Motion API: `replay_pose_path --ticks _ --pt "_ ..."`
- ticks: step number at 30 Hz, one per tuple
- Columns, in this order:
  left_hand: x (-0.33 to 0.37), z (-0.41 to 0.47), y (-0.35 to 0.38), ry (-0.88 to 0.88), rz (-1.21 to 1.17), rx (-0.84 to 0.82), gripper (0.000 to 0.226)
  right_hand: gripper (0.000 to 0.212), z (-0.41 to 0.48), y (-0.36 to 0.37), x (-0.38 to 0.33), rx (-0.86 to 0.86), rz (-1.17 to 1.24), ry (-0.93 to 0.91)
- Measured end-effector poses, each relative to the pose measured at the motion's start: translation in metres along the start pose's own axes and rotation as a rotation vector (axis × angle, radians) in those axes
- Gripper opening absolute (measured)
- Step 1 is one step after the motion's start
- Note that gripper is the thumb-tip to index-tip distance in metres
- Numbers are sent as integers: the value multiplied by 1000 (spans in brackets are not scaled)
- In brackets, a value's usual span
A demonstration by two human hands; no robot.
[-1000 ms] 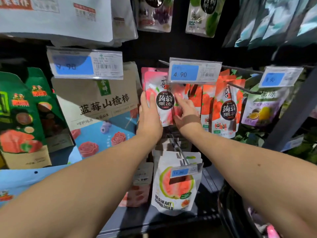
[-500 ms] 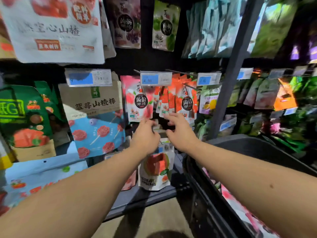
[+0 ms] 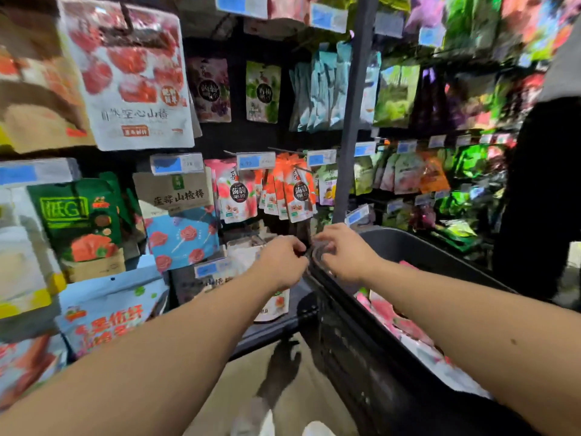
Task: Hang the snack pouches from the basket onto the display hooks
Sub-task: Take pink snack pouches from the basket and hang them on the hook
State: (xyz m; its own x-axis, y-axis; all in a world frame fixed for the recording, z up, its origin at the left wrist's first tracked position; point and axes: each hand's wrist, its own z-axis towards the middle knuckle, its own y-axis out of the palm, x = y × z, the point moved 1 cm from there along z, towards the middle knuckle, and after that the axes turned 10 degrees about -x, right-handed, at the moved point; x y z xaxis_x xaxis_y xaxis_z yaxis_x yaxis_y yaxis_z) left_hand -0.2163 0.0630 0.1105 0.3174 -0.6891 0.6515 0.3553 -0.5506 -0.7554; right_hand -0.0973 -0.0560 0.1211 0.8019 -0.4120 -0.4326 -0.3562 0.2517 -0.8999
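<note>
Both hands sit low and close together at the near corner of the basket (image 3: 355,350), just under the row of hanging pouches (image 3: 239,196). That fits a hand-off between one pouch hung and the next picked up. The left hand (image 3: 281,262) has its fingers (image 3: 297,247) curled in toward the palm; the back of the hand and the blur hide whether they pinch anything. The right hand (image 3: 344,254) hovers over the basket's rim with its fingers loosely bent and spread, and no pouch shows in them. The pouches still to hang (image 3: 393,313) lie flat in the bottom of the basket, pink and white, below and behind the right hand's fingers and apart from them. The display hooks (image 3: 229,152) stick out above, each ending in a price tag (image 3: 256,160). The basket stands just beside the shelf, probably so the hooks stay within easy reach. The likely next move is for the right hand to drop into the basket.
</note>
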Motion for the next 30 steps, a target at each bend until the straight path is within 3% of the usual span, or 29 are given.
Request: replay_pose_path --ticks 4,9,21,26,30 --pt "25 -11 18 74 7 -71 23 32 -37 -17 3 -40 -107 65" --pt "37 2 48 129 63 -153 25 42 -56 -21 51 -87 -145 194" --pt "53 97 136 186 320 -452 20 41 -78 11 186 -170 -16 476" --pt "63 147 187 217 443 -647 15 36 -77 19 222 -228 22 552" --pt "75 178 228 226 549 -745 28 44 -72 36 261 -277 47 675"
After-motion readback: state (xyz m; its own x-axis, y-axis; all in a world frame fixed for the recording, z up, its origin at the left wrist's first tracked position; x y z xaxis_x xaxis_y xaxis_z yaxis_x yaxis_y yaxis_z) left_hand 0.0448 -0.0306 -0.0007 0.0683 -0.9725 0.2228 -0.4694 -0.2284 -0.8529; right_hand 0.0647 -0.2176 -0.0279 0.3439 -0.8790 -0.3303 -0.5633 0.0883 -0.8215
